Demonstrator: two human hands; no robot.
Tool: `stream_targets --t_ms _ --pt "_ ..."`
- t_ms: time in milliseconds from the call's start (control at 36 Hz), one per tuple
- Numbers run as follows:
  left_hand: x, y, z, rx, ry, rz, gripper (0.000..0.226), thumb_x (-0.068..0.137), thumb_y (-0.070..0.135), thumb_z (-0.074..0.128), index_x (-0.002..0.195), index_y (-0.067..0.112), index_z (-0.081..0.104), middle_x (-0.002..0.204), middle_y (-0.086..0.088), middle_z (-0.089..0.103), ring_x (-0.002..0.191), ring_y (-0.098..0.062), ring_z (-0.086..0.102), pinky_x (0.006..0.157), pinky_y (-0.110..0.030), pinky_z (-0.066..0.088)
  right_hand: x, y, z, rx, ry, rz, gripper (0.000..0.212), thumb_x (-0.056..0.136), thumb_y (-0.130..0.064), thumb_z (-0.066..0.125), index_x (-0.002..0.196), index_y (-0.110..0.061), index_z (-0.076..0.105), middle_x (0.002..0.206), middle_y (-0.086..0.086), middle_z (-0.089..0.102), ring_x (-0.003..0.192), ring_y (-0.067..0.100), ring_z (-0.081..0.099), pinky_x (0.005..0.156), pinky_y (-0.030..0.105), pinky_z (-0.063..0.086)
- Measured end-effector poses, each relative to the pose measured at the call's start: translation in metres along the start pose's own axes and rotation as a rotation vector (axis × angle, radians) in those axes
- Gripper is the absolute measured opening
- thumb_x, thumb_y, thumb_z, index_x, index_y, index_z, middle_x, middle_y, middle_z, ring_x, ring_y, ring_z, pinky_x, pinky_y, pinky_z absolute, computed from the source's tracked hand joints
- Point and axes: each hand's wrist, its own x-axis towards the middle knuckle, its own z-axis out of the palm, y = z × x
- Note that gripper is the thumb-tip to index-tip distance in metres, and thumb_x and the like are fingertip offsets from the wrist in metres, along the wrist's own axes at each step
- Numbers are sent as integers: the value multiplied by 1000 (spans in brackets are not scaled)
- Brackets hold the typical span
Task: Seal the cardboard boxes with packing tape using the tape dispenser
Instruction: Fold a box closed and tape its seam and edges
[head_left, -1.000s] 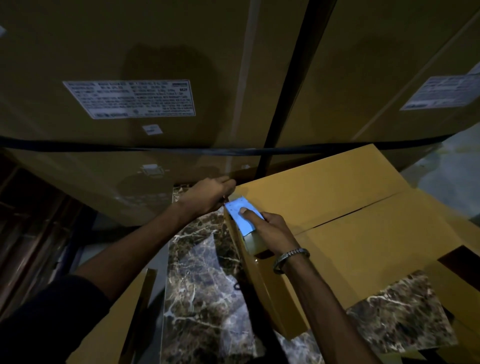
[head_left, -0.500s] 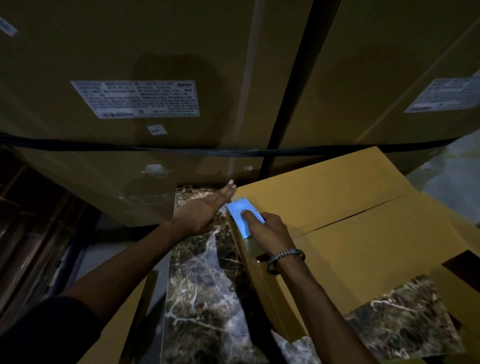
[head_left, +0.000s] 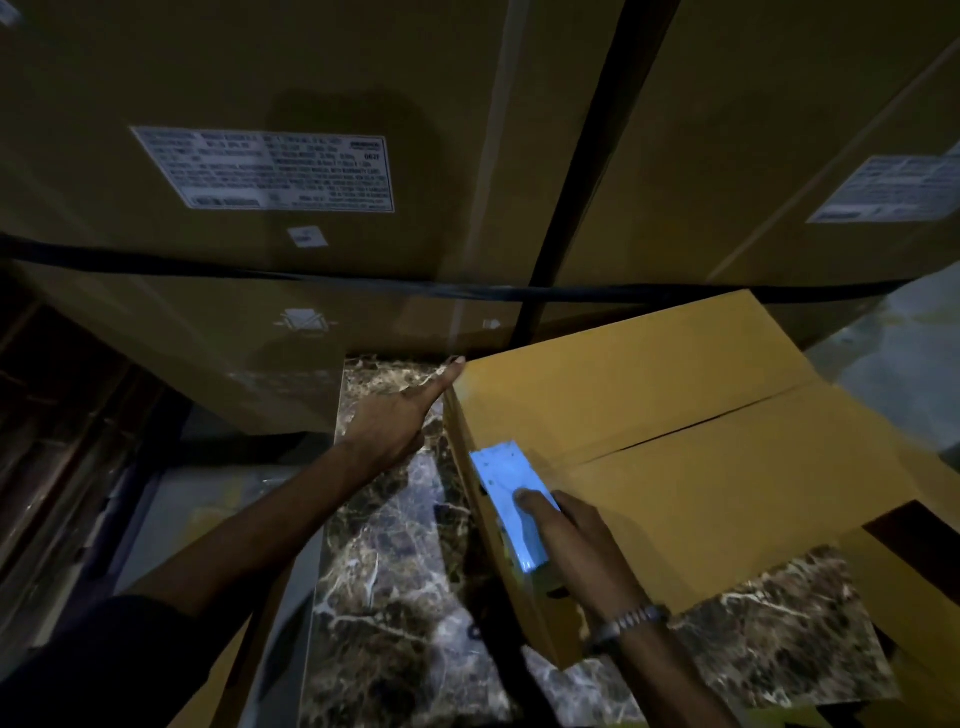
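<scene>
Pale blue tape dispenser (head_left: 511, 501) gripped in right hand (head_left: 569, 540), fingers curled round it, pressed on near corner of yellow cardboard box (head_left: 701, 467), just before flap seam (head_left: 691, 428). Beyond and left of those fingers: left hand (head_left: 397, 421), fingers straight, flat against box's left side, tips at far corner. Seam gaping, not visibly taped. Likely trouble: tape wandering off seam, wrinkling over gap; box sliding on marble table (head_left: 384, 571) if bracing slackens; poor light hiding misalignment.
</scene>
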Motion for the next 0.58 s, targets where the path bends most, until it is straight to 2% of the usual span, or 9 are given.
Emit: stream_targets --t_ms 28,83,167,222,278,361,417,500,583 --pt "0 3 -1 -9 5 -3 114 88 7 58 163 49 -17 85 -8 68 53 -25 44 46 -33 35 -7 9 -2 0 9 9 44 90 -60 64 98 -17 74 87 -6 75 85 12 70 84 40 59" --pt "-1 7 -2 -24 12 -3 115 87 6 58 163 49 -16 86 -8 68 54 -24 45 47 -34 35 -18 25 -4 -11 16 13 43 93 -54 65 97 -12 72 83 -3 72 76 8 68 81 38 58" --pt "-3 8 3 -53 50 -7 116 84 4 60 165 46 -11 93 -9 70 53 -28 49 44 -35 35 -20 33 -4 -16 30 -9 49 93 -55 64 92 -6 69 74 3 67 63 8 60 66 31 45" --pt "-3 6 7 -34 71 25 114 86 6 61 166 44 -11 138 -11 65 64 -33 63 45 -34 28 -17 30 -4 4 39 -15 50 94 -54 66 87 -5 67 67 -2 63 58 7 57 63 30 41" --pt "1 3 12 -30 81 47 104 94 14 57 166 44 -11 166 -11 39 88 -38 70 51 -33 33 -13 31 -2 21 41 -31 49 95 -53 67 75 -9 63 60 -4 59 54 12 55 62 31 38" --pt "1 6 12 -175 103 42 81 96 32 40 167 46 4 166 -14 33 121 -42 62 69 -41 51 -14 32 0 25 58 -63 53 97 -50 66 61 -21 39 47 -10 37 45 9 38 59 30 29" --pt "3 12 9 -316 112 -32 69 96 45 25 165 45 23 166 -7 34 136 -35 51 88 -46 55 -16 30 1 17 60 -69 54 98 -50 65 60 -22 38 45 -9 36 43 6 36 58 29 29" --pt "17 24 7 -439 131 -160 68 100 55 17 156 33 49 163 -4 41 147 -25 40 113 -42 41 -15 30 3 -11 69 -60 55 98 -52 64 59 -22 39 44 -10 41 42 5 38 55 28 30" --pt "35 55 -1 -557 72 -327 56 109 46 31 148 11 52 152 -18 49 140 -36 45 112 -43 35 -11 30 2 -30 74 -66 57 98 -54 63 55 -23 40 44 -10 44 46 9 42 56 29 31"
